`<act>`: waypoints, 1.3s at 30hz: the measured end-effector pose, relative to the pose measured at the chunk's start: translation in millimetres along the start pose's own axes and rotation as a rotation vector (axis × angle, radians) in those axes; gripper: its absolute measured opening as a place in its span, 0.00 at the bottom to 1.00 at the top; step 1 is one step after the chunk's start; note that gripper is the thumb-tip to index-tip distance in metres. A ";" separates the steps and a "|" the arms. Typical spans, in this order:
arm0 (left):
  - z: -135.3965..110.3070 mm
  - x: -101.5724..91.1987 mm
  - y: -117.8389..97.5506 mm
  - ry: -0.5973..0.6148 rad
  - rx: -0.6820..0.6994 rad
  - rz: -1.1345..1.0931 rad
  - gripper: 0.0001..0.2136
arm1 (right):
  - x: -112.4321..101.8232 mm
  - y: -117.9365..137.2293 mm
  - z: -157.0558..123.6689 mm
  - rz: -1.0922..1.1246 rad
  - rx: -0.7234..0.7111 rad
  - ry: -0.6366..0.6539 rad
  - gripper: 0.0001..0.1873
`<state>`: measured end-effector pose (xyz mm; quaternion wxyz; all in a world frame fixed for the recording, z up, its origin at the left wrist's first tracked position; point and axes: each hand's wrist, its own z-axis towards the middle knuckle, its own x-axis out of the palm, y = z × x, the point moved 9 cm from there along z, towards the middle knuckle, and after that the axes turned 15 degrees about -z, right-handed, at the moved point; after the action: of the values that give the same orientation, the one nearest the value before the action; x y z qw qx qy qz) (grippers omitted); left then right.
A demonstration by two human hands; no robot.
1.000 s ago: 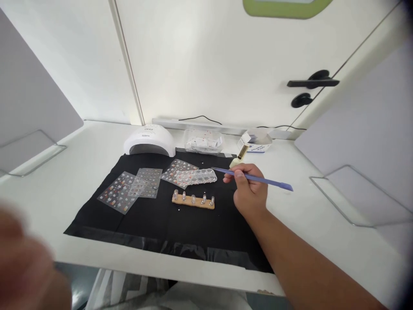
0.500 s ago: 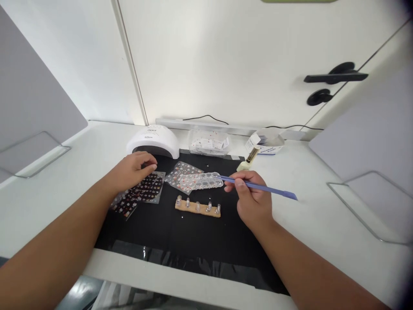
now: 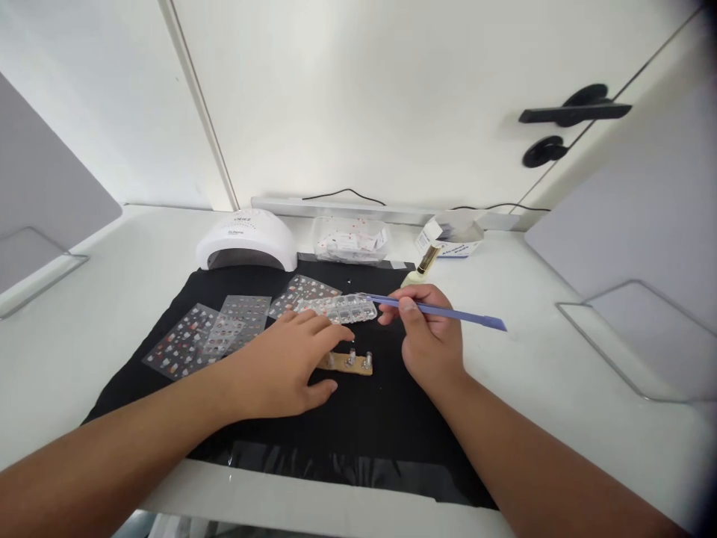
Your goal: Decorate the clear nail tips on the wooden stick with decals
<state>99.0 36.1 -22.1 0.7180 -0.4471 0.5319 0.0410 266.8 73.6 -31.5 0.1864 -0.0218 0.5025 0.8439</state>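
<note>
My right hand is closed on blue-purple tweezers, whose tips reach the right end of a clear compartment case. My left hand is open, thumb and fingers apart, over the left part of a tan strip bearing small clear upright pieces. That part of the strip is hidden, and I cannot tell whether the hand touches it. Clear sticker sheets lie left of my hand, and another sticker sheet lies partly under the case.
A black mat covers the white table. Along the back stand a white domed lamp, a clear plastic box and a small open carton. A pale bottle with a gold cap stands just behind my right hand.
My left hand has moved right and nearer, from above the sticker sheets to over the tan strip, uncovering the sheets. My right hand still holds the tweezers at the case. The camera view has shifted slightly.
</note>
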 end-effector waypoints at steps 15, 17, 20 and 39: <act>3.7 11.8 4.3 -0.066 0.063 0.085 0.14 | 0.1 5.1 -0.8 0.023 -0.034 0.031 0.05; 3.3 12.7 3.3 -0.064 0.073 0.098 0.14 | -0.5 5.5 -0.4 0.016 -0.026 0.028 0.05; 2.7 12.8 1.5 -0.067 0.079 0.118 0.14 | -1.7 4.5 -0.5 0.016 -0.010 0.018 0.05; 3.0 16.6 4.7 -0.043 0.021 0.114 0.14 | -2.3 -1.2 2.0 0.002 0.018 0.005 0.08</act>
<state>105.8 34.1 -38.1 0.7304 -0.4076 0.5413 0.0857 269.6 75.2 -31.0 0.1844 -0.0216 0.5108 0.8394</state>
